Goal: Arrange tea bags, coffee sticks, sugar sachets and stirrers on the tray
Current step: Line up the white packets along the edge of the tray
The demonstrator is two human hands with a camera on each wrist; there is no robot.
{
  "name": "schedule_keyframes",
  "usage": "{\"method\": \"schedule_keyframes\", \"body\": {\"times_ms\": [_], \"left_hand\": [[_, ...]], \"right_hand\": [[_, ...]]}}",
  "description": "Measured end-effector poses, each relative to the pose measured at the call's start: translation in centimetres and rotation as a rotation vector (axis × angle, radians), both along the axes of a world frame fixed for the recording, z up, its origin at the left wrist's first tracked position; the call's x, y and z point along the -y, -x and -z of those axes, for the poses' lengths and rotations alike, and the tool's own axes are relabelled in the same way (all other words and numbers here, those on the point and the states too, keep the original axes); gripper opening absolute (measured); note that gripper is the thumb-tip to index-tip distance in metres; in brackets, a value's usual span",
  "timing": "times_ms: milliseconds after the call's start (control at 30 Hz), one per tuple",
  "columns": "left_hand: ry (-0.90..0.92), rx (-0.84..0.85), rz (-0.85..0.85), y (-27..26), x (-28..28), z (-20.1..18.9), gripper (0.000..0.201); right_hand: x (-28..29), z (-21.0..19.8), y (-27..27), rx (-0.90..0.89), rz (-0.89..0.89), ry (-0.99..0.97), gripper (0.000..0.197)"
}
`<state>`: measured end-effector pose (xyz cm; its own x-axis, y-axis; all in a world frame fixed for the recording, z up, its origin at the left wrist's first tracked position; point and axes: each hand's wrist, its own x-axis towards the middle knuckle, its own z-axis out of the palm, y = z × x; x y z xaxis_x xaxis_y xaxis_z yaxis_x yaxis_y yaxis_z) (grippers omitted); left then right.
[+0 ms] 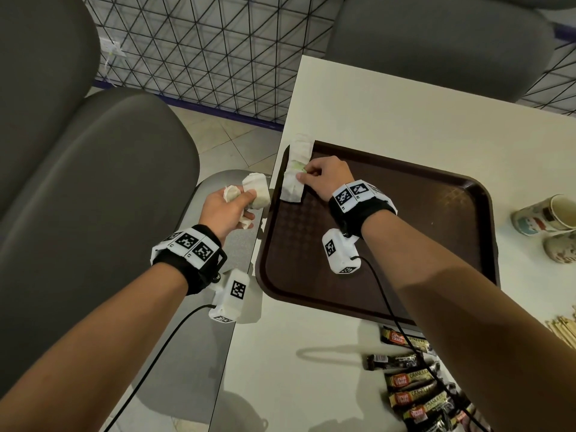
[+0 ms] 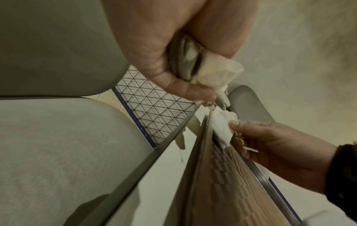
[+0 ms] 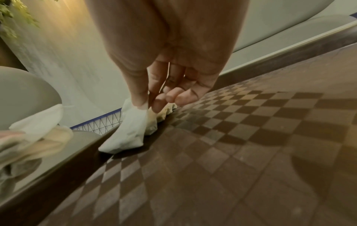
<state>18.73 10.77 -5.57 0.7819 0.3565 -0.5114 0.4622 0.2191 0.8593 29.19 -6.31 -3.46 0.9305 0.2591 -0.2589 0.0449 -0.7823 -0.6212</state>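
tea bags (image 1: pixel 294 173): a row of white ones lies along the far-left edge of the brown tray (image 1: pixel 405 232), the farthest one overhanging the tray's corner onto the table (image 1: pixel 389 110). right hand (image 1: pixel 325 179) is on the row, thumb and forefinger pinching the middle bag, other fingers curled loosely above the tray floor. right wrist view shows the thumb (image 3: pixel 140 97) pressed on the white paper, bag touching the checkered tray floor beside the rim.

left hand (image 1: pixel 227 210) is just off the table's left edge, apart from the tray, fingers curled round a bunch of more tea bags (image 1: pixel 255 193); exact count can't tell. left wrist view: bags crumpled in the fist (image 2: pixel 210 73).

coffee sticks (image 1: pixel 414 388) lie in a loose pile on the table near the tray's near edge, partly under the right forearm. wooden stirrers (image 1: pixel 564 328) at the right frame edge. two paper cups (image 1: pixel 545 216) on their sides right of the tray. grey chairs (image 1: pixel 93 182) on the left, wire mesh fence (image 1: pixel 202 51) behind.
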Motion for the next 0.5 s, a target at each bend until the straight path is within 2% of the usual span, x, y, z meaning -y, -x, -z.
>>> {"method": "schedule_keyframes", "body": {"times_ms": [267,500], "left_hand": [[-0.004,0.001,0.001,0.03,0.01,-0.02,0.008],[-0.010,0.011,0.011,-0.02,0.30,-0.16,0.008]], "right_hand": [[-0.31,0.12,-0.24,-0.019,-0.046,0.057,0.024],[-0.09,0.34,-0.39,0.018,0.072,-0.042,0.012]]}}
